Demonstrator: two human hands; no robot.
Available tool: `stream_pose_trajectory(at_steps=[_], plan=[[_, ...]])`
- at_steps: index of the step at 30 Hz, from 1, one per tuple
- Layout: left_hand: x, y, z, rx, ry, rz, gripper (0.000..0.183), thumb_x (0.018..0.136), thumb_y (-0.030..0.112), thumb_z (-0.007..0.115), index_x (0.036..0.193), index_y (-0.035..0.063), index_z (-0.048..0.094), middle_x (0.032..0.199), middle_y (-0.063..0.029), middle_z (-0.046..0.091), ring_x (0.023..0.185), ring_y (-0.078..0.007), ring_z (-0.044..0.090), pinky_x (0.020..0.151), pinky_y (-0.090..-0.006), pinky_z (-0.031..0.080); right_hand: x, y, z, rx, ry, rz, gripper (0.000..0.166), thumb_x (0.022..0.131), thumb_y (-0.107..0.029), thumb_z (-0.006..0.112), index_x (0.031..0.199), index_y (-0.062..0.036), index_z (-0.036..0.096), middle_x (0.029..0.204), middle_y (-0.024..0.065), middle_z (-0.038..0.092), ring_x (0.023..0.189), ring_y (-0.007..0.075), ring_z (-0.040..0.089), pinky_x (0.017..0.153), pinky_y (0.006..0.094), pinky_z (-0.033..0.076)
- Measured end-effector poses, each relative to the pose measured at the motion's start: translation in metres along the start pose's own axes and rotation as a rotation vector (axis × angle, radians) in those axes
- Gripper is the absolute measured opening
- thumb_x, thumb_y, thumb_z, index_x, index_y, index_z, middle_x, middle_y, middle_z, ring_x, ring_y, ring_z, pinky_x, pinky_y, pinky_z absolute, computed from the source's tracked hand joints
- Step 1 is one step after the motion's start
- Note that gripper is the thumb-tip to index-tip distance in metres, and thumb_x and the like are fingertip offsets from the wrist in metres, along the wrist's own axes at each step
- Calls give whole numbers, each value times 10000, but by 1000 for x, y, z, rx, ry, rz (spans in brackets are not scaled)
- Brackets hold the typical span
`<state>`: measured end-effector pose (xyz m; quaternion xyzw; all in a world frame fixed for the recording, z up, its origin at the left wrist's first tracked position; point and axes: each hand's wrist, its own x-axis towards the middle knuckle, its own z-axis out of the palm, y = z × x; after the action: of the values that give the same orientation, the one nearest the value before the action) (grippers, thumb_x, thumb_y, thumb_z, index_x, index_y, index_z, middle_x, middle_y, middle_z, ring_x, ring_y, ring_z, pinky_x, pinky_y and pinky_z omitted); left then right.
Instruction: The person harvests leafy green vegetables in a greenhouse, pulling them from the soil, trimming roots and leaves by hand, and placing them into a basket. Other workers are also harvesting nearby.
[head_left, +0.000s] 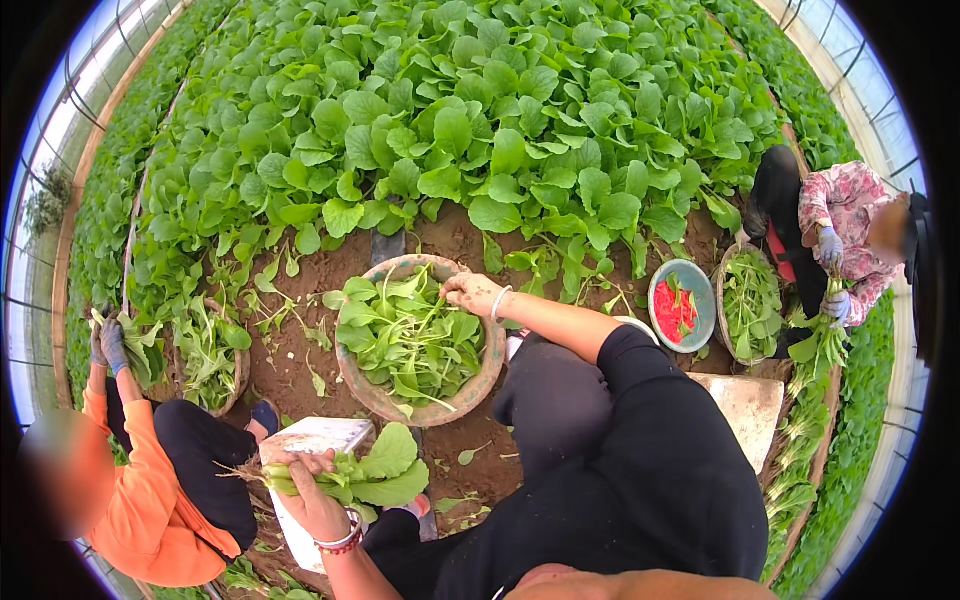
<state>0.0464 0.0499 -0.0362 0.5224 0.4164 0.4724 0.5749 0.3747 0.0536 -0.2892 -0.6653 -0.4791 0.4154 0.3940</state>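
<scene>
My left hand (311, 491) grips a small bunch of leafy greens (382, 472), with the roots pointing left and the broad leaves right. It is above a white foam board (300, 529). My right hand (474, 292) reaches over the upper right rim of a worn round basin (491, 375). Its fingers touch the edge of a heap of loose picked greens (409, 337) in the basin. Whether they pinch a stem cannot be made out.
A dense bed of leafy greens (465, 127) lies ahead. At left, a person in orange (161, 510) holds greens beside another filled basin (241, 360). At right, a person in a floral top (847, 202) bundles greens near a blue-green bowl of red ties (705, 300). A pale board (742, 409) lies behind my right arm.
</scene>
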Motion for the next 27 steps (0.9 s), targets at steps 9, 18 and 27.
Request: stream_pose_trajectory(at_steps=[9, 18, 27], plan=[[5, -14, -5, 32, 24, -54, 56, 923, 104, 431, 952, 58, 414, 674, -23, 404, 599, -120, 417, 554, -235, 364, 51, 87, -101, -998, 43, 1131, 302, 709, -173, 649, 1004, -105, 658, 1069, 67, 623, 947, 223, 610, 690, 403, 498], [3, -13, -4, 72, 85, -88, 115, 915, 129, 463, 979, 49, 411, 676, -19, 414, 596, -110, 424, 550, -237, 374, 27, 148, -110, -1017, -423, 825, 379, 855, -176, 373, 1164, -52, 552, 1260, 94, 489, 1128, 279, 494, 900, 390, 432], [6, -12, 3, -8, 15, -63, 62, 913, 90, 449, 956, 55, 422, 693, -29, 416, 604, -123, 425, 585, -258, 392, -43, 141, -101, -824, -108, 793, 328, 856, -190, 446, 1130, -54, 561, 1145, 136, 555, 975, 316, 568, 799, 393, 468]])
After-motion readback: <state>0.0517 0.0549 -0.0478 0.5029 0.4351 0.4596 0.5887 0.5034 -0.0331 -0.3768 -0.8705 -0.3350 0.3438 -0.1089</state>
